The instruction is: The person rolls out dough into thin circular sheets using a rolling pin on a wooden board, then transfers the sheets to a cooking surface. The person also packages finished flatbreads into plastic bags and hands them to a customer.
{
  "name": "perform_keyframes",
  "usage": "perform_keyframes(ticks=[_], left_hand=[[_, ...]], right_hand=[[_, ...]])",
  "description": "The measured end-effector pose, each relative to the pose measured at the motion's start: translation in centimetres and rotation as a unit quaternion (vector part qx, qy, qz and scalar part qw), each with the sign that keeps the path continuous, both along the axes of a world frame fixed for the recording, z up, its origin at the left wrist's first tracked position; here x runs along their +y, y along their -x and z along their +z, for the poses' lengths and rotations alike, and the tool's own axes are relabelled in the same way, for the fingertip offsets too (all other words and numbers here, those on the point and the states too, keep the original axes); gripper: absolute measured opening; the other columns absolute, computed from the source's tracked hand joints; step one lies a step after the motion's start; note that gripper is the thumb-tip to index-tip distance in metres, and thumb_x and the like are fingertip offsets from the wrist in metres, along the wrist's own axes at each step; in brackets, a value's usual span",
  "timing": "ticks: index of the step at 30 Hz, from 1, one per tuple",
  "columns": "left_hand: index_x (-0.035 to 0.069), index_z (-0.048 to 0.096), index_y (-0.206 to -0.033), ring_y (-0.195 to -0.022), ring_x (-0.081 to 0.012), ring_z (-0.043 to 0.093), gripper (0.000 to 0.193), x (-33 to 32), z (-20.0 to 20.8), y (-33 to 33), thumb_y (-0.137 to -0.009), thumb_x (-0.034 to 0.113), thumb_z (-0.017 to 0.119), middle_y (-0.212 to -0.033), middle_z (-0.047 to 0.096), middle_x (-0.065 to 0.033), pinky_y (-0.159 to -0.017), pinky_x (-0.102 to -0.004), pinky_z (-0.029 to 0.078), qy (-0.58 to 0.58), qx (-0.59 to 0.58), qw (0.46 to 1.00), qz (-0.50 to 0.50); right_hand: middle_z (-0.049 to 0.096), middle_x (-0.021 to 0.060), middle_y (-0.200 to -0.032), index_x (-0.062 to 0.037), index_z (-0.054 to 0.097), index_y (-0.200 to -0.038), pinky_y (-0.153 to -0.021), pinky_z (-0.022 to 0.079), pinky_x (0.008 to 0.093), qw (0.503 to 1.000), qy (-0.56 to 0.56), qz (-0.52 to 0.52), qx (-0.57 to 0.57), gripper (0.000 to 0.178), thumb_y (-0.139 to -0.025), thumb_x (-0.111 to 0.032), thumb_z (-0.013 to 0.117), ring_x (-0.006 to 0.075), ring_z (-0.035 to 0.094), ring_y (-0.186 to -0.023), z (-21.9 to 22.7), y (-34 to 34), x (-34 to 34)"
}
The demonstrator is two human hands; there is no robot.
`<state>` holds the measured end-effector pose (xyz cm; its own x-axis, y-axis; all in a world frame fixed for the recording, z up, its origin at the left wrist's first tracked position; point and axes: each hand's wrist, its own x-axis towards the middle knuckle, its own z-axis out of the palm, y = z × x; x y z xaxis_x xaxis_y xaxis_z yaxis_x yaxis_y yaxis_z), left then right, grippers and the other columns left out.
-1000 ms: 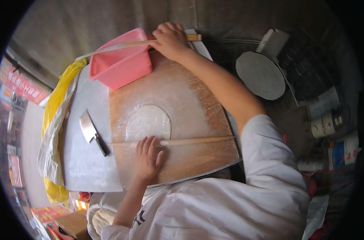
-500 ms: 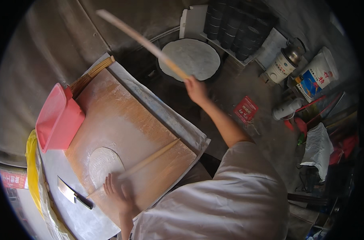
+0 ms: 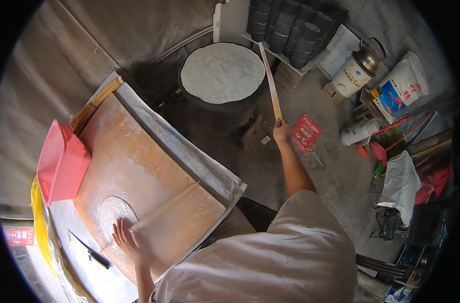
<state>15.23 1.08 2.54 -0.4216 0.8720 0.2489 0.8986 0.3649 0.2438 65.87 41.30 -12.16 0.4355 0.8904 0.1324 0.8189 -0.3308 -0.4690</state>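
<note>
Holding one long flat wooden stick (image 3: 271, 83), the right hand (image 3: 282, 132) is closed about its lower end. The stick's long axis is directed away from the body and slightly leftward; its far part is placed alongside the right edge of a round dark griddle (image 3: 209, 104), and whether the rim is touched cannot be told. On the griddle one large thin sheet of dough (image 3: 223, 73) is laid, up and to the left of the right hand, which is the nearer of the two. The left hand (image 3: 127, 242) is laid over a thin rolling pin (image 3: 164, 207) on the floured board (image 3: 139, 141), fingers extended; the near edge of a smaller dough round (image 3: 113, 209) is covered by them. Whether the pin is pressed cannot be told; it is set aslant, lower left to upper right. A cleaver (image 3: 90, 251) is placed near its left end.
</note>
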Motion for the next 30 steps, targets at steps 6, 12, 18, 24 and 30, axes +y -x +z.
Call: perform_keyframes(ticks=[6, 12, 18, 24, 30], left_hand=[[0.003, 0.049, -0.140, -0.143, -0.0364, 0.034, 0.059, -0.9, -0.6, 0.1, -0.103, 0.045, 0.030, -0.148, 0.048, -0.0138, -0.119, -0.0531, 0.017, -0.009, 0.018, 1.000, 0.006], [0.003, 0.051, -0.139, -0.143, -0.0353, 0.034, 0.062, -0.6, -0.5, 0.2, -0.102, 0.048, 0.028, -0.147, 0.048, -0.0133, -0.119, -0.0523, 0.017, -0.007, 0.001, 1.000, 0.005], [0.004, 0.050, -0.139, -0.144, -0.0347, 0.034, 0.057, -0.2, 0.4, -0.1, -0.103, 0.044, 0.033, -0.148, 0.047, -0.0139, -0.120, -0.0514, 0.016, -0.014, -0.012, 1.000, 0.011], [0.004, 0.050, -0.139, -0.144, -0.0336, 0.034, 0.057, -1.0, -0.1, -0.1, -0.103, 0.044, 0.033, -0.148, 0.047, -0.0136, -0.120, -0.0510, 0.017, 0.001, -0.006, 1.000, 0.030], [0.004, 0.049, -0.140, -0.143, -0.0327, 0.035, 0.058, -0.9, -0.8, 0.6, -0.103, 0.045, 0.031, -0.148, 0.047, -0.0127, -0.120, -0.0505, 0.017, 0.013, 0.002, 1.000, 0.018]], right_hand=[[0.067, 0.0287, -0.093, 0.0017, 0.067, -0.098, -0.080, 0.050, 0.0526, 0.989, -0.111, 0.051, 0.088, 0.049, -0.098, -0.044, 0.049, 0.0464, 0.063, -0.094, -2.1, 0.7, -9.3], [0.068, 0.0259, -0.095, 0.0001, 0.069, -0.095, -0.082, 0.051, 0.0515, 0.994, 0.017, 0.102, 0.025, 0.057, -0.095, -0.053, 0.048, 0.0460, 0.064, -0.093, 2.6, -3.1, 5.7], [0.061, 0.0121, -0.064, -0.0041, 0.063, -0.073, -0.053, 0.044, 0.0412, 0.975, 0.055, 0.188, 0.101, 0.062, -0.089, -0.063, 0.057, 0.0292, 0.059, -0.057, 4.2, -5.1, 12.5], [0.033, -0.0062, -0.045, -0.0156, 0.043, -0.058, -0.031, 0.018, 0.0262, 0.816, 0.326, 0.148, 0.455, 0.060, -0.087, -0.064, 0.063, 0.0078, 0.027, -0.031, 13.8, -7.1, 11.5], [0.027, -0.0080, -0.043, -0.0170, 0.042, -0.061, -0.030, 0.015, 0.0235, 0.775, 0.343, 0.171, 0.502, 0.059, -0.094, -0.065, 0.051, 0.0057, 0.023, -0.030, 24.5, -10.9, 10.9]])
